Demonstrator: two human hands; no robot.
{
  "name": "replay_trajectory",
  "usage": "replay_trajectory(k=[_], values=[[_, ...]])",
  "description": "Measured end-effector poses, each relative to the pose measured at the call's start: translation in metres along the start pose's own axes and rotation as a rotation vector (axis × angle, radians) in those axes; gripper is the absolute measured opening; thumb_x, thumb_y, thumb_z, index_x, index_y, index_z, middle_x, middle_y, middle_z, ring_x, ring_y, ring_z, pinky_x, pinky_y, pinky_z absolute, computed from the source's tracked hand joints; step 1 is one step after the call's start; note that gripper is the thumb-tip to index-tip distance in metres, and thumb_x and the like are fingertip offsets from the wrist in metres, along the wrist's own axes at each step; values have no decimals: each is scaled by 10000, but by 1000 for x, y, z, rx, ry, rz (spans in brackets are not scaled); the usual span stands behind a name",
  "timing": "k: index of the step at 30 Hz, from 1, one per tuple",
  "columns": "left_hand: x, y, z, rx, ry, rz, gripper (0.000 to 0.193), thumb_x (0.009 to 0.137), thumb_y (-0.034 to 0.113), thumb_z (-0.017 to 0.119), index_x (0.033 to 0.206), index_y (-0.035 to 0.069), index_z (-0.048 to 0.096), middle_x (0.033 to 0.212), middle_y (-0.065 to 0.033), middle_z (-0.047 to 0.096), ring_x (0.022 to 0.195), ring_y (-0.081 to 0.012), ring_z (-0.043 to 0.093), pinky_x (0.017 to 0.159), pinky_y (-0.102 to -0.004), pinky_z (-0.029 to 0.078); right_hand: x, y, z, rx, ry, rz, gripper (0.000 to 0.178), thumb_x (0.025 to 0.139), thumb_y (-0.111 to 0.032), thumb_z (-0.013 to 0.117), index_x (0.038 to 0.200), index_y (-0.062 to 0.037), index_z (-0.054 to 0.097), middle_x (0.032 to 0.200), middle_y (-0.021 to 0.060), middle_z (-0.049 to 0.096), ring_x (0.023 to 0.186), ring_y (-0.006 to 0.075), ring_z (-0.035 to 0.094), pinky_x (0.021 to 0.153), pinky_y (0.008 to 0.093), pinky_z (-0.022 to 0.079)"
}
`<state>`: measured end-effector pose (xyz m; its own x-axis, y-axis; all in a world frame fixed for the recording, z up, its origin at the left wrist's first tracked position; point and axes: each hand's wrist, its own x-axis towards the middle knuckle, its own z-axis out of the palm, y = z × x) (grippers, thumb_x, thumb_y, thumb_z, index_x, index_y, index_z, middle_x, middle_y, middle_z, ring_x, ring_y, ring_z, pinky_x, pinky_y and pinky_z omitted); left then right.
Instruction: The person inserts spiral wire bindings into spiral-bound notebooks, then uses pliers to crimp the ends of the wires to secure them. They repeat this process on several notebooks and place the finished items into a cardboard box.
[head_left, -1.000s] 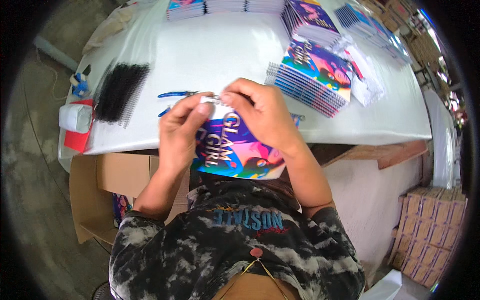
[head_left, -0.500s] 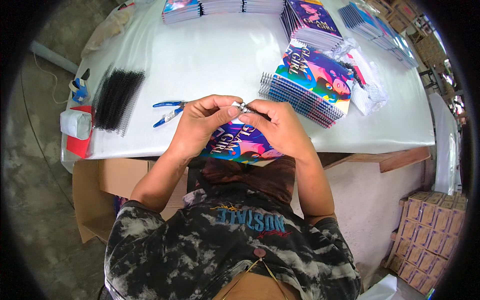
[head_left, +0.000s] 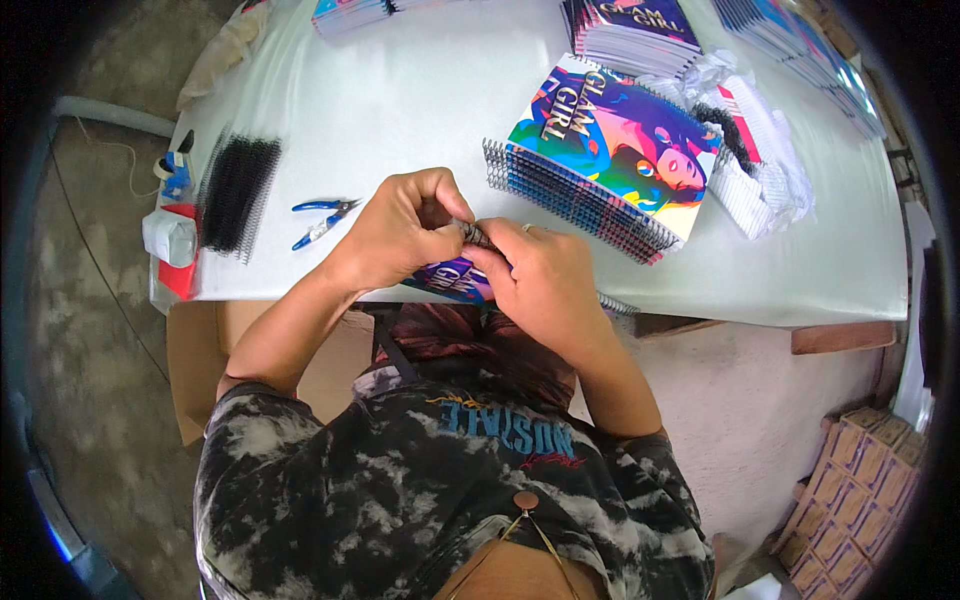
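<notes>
Via head cam, from my remote post, I am seeing the L hand [head_left: 400, 228] pinching one end of a dark spiral coil [head_left: 474, 235] betw. thumb & index, other fingers curling. The R hand [head_left: 545, 285] is pinching the same coil just beside. The colourful notebook [head_left: 450, 281] is sitting under both hands, near the front edge of the white table [head_left: 400, 110], mostly hidden. Blue-handled pliers [head_left: 343, 208] are lying to the left, approx. between hands & black coil pile [head_left: 238, 195]; a notebook stack [head_left: 620, 150] is standing right.
</notes>
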<state>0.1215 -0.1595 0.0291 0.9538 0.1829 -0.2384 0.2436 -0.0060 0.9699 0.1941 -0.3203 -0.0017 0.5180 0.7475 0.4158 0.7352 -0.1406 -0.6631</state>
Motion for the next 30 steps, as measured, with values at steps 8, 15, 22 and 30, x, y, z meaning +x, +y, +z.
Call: replay_trajectory(k=[8,15,22,30], values=[[4,18,-14,127,441,421,654,814,282,662,1316,24,331,1034,-120,554,959,-168,527,800,-280,435,10,9,-33,645,582,198,67,873,-84,569,898,-22,568,789,69,587,716,110,562,649,261,454],[71,23,45,-49,453,520,373,877,219,575,1148,-29,507,919,-65,604,788,-123,558,701,-256,456,15,33,-48,582,1229,144,410,880,-70,550,1250,16,395,1039,109,555,875,131,550,741,248,457],[111,-58,33,691,791,522,335,757,246,641,1036,63,619,924,-118,553,866,-228,547,746,-330,456,-31,103,-9,42,1062,451,432,863,-184,584,1201,33,424,1151,161,455,1056,223,454,916,339,372],[150,-74,-8,-152,85,296,643,899,524,428,1324,43,386,1293,-144,474,1159,-246,472,1006,-361,349,-42,130,-59,930,775,674,619,931,-478,372,1290,25,398,1227,151,520,1108,245,525,956,371,399]])
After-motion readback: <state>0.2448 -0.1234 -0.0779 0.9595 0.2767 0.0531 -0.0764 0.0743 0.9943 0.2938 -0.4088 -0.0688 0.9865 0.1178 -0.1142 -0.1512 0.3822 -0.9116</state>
